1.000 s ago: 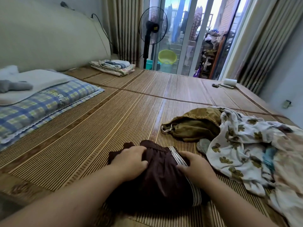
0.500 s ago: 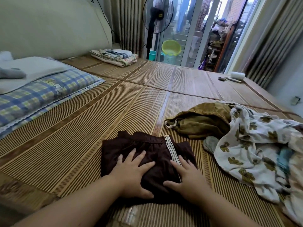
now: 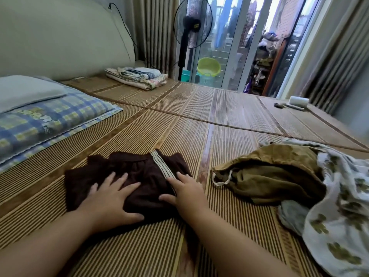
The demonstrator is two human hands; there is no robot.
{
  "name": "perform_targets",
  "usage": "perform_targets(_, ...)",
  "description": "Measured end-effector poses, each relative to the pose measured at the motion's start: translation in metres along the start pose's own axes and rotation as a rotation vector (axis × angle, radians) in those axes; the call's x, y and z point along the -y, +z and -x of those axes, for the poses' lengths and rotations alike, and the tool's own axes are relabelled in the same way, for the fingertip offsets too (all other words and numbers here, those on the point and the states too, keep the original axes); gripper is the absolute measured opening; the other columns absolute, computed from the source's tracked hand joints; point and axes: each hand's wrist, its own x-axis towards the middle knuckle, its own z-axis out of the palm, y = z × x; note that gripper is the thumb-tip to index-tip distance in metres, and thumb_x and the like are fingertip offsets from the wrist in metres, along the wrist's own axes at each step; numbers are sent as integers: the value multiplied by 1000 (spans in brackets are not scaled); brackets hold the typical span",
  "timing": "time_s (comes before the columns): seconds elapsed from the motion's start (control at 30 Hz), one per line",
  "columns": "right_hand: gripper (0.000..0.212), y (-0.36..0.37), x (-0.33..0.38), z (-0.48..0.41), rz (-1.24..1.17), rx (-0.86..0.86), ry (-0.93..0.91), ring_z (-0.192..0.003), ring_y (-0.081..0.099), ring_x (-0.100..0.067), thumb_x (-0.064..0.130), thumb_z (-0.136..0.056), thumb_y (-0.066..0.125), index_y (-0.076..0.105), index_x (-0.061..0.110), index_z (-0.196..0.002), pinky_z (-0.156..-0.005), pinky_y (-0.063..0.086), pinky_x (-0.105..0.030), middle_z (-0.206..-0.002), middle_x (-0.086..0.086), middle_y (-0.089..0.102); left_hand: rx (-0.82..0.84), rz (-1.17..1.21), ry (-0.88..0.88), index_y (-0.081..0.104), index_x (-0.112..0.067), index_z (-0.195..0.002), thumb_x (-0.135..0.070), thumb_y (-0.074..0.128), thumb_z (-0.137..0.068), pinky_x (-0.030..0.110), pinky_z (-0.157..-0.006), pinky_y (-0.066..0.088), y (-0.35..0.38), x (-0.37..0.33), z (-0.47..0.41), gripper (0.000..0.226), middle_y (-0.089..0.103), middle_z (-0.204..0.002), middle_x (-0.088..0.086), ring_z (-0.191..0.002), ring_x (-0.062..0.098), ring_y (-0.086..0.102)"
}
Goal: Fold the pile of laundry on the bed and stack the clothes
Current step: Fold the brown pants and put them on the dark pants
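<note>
Brown shorts (image 3: 135, 168): dark, with a pale striped side band (image 3: 162, 166). They lie folded into a compact block on the bamboo mat (image 3: 229, 126), near centre, just left of the unfolded pile and apart from it.
Step in hand: pressing the finished fold flat, as I judge it; this piece looks done or nearly so.
Left hand (image 3: 111, 196): palm down on the left half of the shorts, fingers straight and spread, thumb out along the near edge. It presses and grips nothing.
Right hand (image 3: 185, 192): also flat, on the near right corner of the shorts, fingers laid out straight beside the striped band, thumb pointing left across the cloth. No pinch, no hold.
Unfolded pile: an olive drawstring garment (image 3: 275, 176) lies crumpled to the right. A white printed cloth (image 3: 339, 196) overlaps its right side, and a grey piece (image 3: 293, 214) peeks out beneath on the near side.
Far left: a folded stack (image 3: 139, 76) by the headboard; cannot tell whether it belongs to this task.
Progress: early, I reckon; one piece folded, several to go.
Next move calls for: lifting both palms without dragging the fold open, setting the shorts aside to start a stack, then reaching right for the olive garment and spreading it flat.
Risk: the fold may spring loose once the pressure comes off.
</note>
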Motion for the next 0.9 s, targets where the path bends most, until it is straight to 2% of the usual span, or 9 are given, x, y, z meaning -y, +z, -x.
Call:
perform_targets(0.13, 61, 7, -4, -10, -67, 36, 20, -149, 5, -22, 61, -95, 35, 24, 38, -150, -119, 7, -50, -162, 2, 13, 7, 13, -70, 0, -48, -150, -85, 40, -73, 55, -117, 4, 0, 1, -12, 95, -11, -163, -5, -148, 25, -15)
perform_targets(0.27, 66, 0, -13, 13, -58, 70, 33, -149, 3, -22, 64, -93, 36, 19, 38, -151, -118, 7, -51, -162, 1, 7, 4, 82, -90, -1, -45, -152, -77, 46, -79, 58, -116, 6, -3, -20, 0, 92, -9, -163, 0, -148, 28, -12)
perform_targets(0.37, 68, -25, -18, 43, -49, 17, 53, -149, 1, -20, 65, -91, 39, 19, 40, -150, -117, 5, -53, -162, 4, 6, -62, 117, -22, 0, -44, -152, -70, 51, -81, 57, -116, 8, -14, -46, 16, 90, -10, -163, 1, -148, 27, -13)
perform_targets(0.47, 68, -63, -38, 82, -47, -130, 89, -149, 4, -18, 63, -90, 44, 21, 40, -150, -117, 4, -54, -162, 5, 11, -111, 137, 117, 4, -45, -151, -68, 51, -83, 56, -117, 6, -30, -89, 32, 86, -13, -162, -1, -148, 25, -14)
perform_targets(0.63, 72, -128, -112, 129, 32, -279, 209, -147, 13, -18, 51, -89, 56, 22, 34, -151, -118, 13, -51, -160, 3, 19, -112, 104, 377, 6, -45, -151, -63, 53, -85, 55, -117, 0, -49, -176, 49, 83, -13, -162, -6, -148, 19, -16)
perform_targets(0.77, 77, -165, -173, 137, 36, -349, 381, -144, 22, -25, 44, -88, 61, 22, 25, -152, -116, 26, -44, -157, -5, 24, -82, 85, 468, 4, -45, -151, -61, 55, -85, 55, -117, -1, -45, -227, 37, 85, -11, -162, -8, -148, 18, -15)
perform_targets(0.83, 81, -171, -200, 140, 80, -282, 511, -143, 26, -26, 49, -87, 61, 19, 26, -152, -113, 31, -45, -157, -4, 24, -58, 110, 451, 1, -44, -151, -61, 56, -84, 55, -117, -1, -40, -243, 21, 89, -10, -162, -9, -148, 19, -14)
perform_targets(0.9, 81, -172, -224, 142, 80, -191, 630, -137, 36, -28, 58, -84, 58, 21, 28, -151, -107, 38, -46, -153, -5, 32, -41, 137, 412, -4, -42, -151, -63, 55, -84, 55, -117, 1, -34, -254, -4, 92, -10, -162, -8, -148, 22, -11)
